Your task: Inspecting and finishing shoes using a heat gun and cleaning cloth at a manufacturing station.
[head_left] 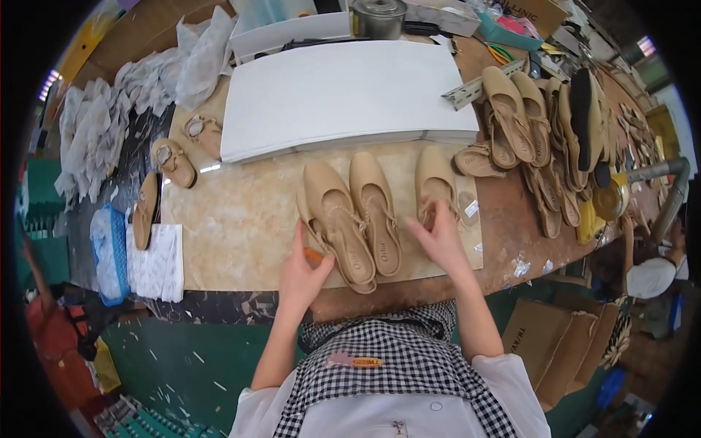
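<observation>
Two beige closed-toe slingback shoes stand side by side in front of me, a left shoe with a second shoe beside it. My left hand is against the outer side of the left shoe, index finger stretched out and thumb apart near its heel. Between that thumb and finger shows a small orange object, mostly hidden. Farther right, my right hand grips a third beige shoe at its opening, fingers curled over the edge. The palm hides this shoe's heel.
A thick stack of white sheets lies beyond the shoes. Many beige shoes are piled at right; a few small sandals lie left. Crumpled tissue paper, a blue basket and cartons flank the table.
</observation>
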The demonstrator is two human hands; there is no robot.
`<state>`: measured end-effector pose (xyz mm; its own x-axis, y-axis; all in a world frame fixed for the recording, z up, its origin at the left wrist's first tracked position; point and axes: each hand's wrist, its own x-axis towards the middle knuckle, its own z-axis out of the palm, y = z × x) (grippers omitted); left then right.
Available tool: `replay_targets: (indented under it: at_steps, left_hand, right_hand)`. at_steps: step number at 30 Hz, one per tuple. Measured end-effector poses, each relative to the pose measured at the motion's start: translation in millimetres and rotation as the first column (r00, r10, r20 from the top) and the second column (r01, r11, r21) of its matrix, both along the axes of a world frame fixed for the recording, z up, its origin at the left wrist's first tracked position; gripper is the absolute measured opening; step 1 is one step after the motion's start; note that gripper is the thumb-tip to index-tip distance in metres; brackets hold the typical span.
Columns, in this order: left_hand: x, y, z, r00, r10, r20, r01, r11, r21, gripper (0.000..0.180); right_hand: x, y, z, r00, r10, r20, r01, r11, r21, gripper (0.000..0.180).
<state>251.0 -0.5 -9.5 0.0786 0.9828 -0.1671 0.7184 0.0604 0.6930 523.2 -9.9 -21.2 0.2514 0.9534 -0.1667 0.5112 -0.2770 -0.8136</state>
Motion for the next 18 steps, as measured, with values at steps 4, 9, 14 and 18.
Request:
replay_targets:
  at_steps: [4,9,14,18]
  left_hand:
    - [2,2,-11,0.916,0.095,0.391,-0.01,0.977,-0.214,0.081]
    - [7,-6,-19,0.977,0.049,0.208,-0.044,0.999,-0.03,0.069]
    - [-36,0,4,0.984,0.173,-0.051,-0.165,0.978,0.128,0.055]
    - [-60,6,-1,0.992,0.069,-0.102,-0.028,0.934,0.355,0.053]
  right_hand:
    - [-42,8,0,0.908,0.024,0.418,-0.154,0.947,0.281,0.046]
    - [-30,18,-5,0.943,-0.029,0.331,-0.019,0.99,0.139,0.031]
    - [-3,-1,0,0.949,-0.001,0.314,-0.073,0.972,0.223,0.023]
    - [-6,-5,-1,0.967,0.019,0.254,-0.079,0.97,0.229,0.023]
